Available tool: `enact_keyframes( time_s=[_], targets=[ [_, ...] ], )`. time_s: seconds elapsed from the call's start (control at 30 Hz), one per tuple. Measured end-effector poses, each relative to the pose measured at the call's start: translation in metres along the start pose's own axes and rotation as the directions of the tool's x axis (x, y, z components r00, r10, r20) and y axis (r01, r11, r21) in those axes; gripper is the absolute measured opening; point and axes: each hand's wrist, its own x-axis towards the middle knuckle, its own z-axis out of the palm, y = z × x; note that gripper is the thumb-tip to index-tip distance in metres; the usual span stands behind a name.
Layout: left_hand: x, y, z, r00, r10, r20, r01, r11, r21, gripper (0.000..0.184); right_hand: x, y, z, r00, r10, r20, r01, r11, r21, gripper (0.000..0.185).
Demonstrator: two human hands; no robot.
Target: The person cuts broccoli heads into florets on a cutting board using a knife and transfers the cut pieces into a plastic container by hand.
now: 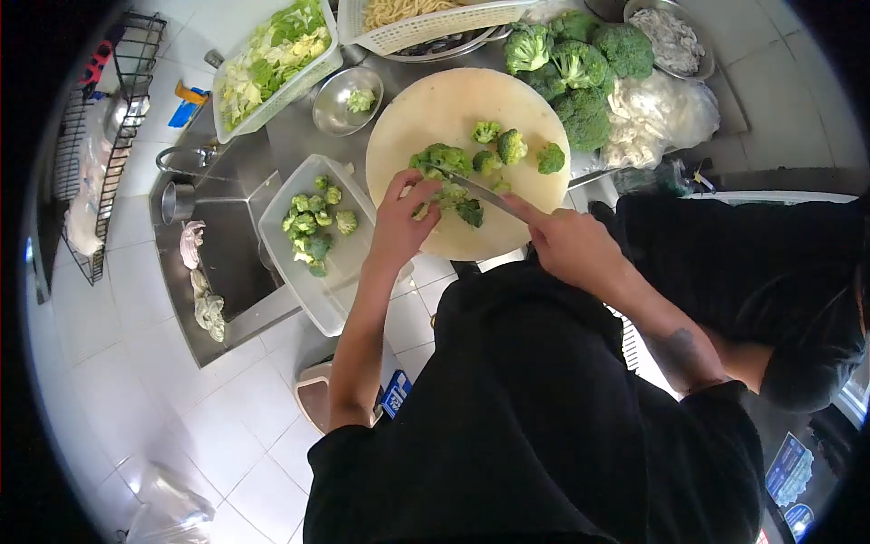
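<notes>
On the round cutting board (421, 104), my right hand (566, 245) is closed on the handle of a knife (489, 197), its blade pointing up and left into broccoli. My left hand (405, 215) bends its fingers onto the broccoli piece (442, 160) beside the blade tip. Several cut florets (512, 146) lie on the board's right half. Left of the board, a clear plastic container (339, 317) holds several florets (310, 222). Whole broccoli heads (580, 65) are piled behind the board at the right.
A lettuce basket (313, 77), a metal bowl (333, 122) and a noodle basket (426, 34) stand behind. The sink (237, 263) is at the left. Another person in black (734, 245) stands close at the right, near a bowl of pale strips (666, 41).
</notes>
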Motion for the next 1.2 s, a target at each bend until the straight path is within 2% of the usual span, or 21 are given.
enact_keyframes(
  time_s=[0.07, 0.13, 0.2, 0.23, 0.3, 0.33, 0.4, 0.47, 0.5, 0.57, 0.63, 0.67, 0.73, 0.8, 0.97, 1.1, 1.2],
  targets=[
    [-0.004, -0.010, 0.001, 0.992, -0.121, -0.036, 0.118, 0.989, -0.090, 0.035, -0.005, 0.009, -0.001, 1.000, 0.023, 0.018, -0.023, 1.000, -0.021, 0.061],
    [-0.008, -0.014, -0.002, 0.994, -0.111, -0.022, 0.109, 0.990, -0.087, 0.034, -0.013, 0.020, 0.003, 0.998, 0.048, 0.050, -0.046, 0.998, -0.043, 0.062],
    [-0.010, -0.019, -0.006, 0.995, -0.098, -0.026, 0.096, 0.992, -0.076, 0.032, -0.012, 0.030, 0.007, 0.996, -0.068, -0.061, 0.075, 0.990, 0.119, 0.062],
    [-0.014, -0.022, -0.008, 0.992, -0.123, -0.033, 0.120, 0.989, -0.088, 0.030, -0.013, 0.033, 0.004, 0.996, -0.072, -0.060, 0.079, 0.989, 0.123, 0.062],
    [-0.013, -0.027, -0.015, 0.989, -0.142, -0.041, 0.138, 0.986, -0.097, 0.028, -0.016, 0.039, -0.008, 0.998, 0.010, -0.064, 0.008, 0.962, 0.273, 0.061],
    [-0.012, -0.029, -0.019, 0.994, -0.108, -0.029, 0.105, 0.992, -0.076, 0.028, -0.018, 0.042, -0.010, 0.998, 0.011, -0.064, 0.007, 0.961, 0.275, 0.061],
    [-0.009, -0.025, -0.024, 0.997, -0.080, -0.017, 0.079, 0.995, -0.057, 0.028, -0.019, 0.051, -0.013, 0.982, 0.124, -0.139, -0.075, 0.946, 0.316, 0.057],
    [0.002, -0.013, -0.032, 0.968, 0.229, 0.107, -0.248, 0.940, 0.235, 0.029, -0.019, 0.059, -0.013, 0.986, 0.118, -0.120, -0.078, 0.953, 0.293, 0.060],
    [0.001, -0.009, -0.032, 0.970, 0.223, 0.098, -0.241, 0.941, 0.237, 0.029, -0.022, 0.056, -0.018, 0.984, 0.143, -0.103, -0.110, 0.956, 0.270, 0.060],
    [-0.001, -0.003, -0.033, 0.873, 0.307, 0.378, -0.422, 0.864, 0.274, 0.030, -0.026, 0.049, -0.022, 0.983, 0.163, -0.085, -0.139, 0.960, 0.242, 0.060],
    [0.003, 0.000, -0.033, 0.844, 0.358, 0.400, -0.478, 0.840, 0.256, 0.031, -0.029, 0.038, -0.022, 0.995, 0.040, -0.093, -0.021, 0.979, 0.201, 0.057],
    [0.004, 0.003, -0.034, 0.809, 0.406, 0.425, -0.532, 0.813, 0.235, 0.031, -0.029, 0.029, -0.022, 0.995, 0.048, -0.093, -0.028, 0.978, 0.206, 0.057],
    [0.008, 0.006, -0.038, 0.790, 0.395, 0.469, -0.551, 0.793, 0.259, 0.032, -0.027, 0.012, -0.023, 1.000, 0.017, -0.009, -0.015, 0.988, 0.154, 0.058],
    [0.012, 0.005, -0.039, 0.770, 0.387, 0.506, -0.574, 0.767, 0.286, 0.033, -0.024, 0.009, -0.013, 0.999, -0.008, -0.031, 0.012, 0.994, 0.111, 0.060],
    [0.010, 0.003, -0.038, 0.751, 0.387, 0.534, -0.583, 0.770, 0.261, 0.029, -0.021, -0.003, -0.021, 0.999, -0.019, 0.045, 0.020, 1.000, -0.007, 0.060],
    [0.007, -0.003, -0.038, 0.730, 0.446, 0.518, -0.613, 0.762, 0.209, 0.030, -0.010, -0.017, -0.027, 0.997, -0.006, 0.081, 0.008, 1.000, -0.022, 0.059],
    [0.013, -0.005, -0.035, 0.703, 0.450, 0.550, -0.643, 0.733, 0.222, 0.029, 0.001, -0.015, -0.019, 0.998, -0.045, 0.039, 0.045, 0.999, -0.004, 0.059]
  ],
)
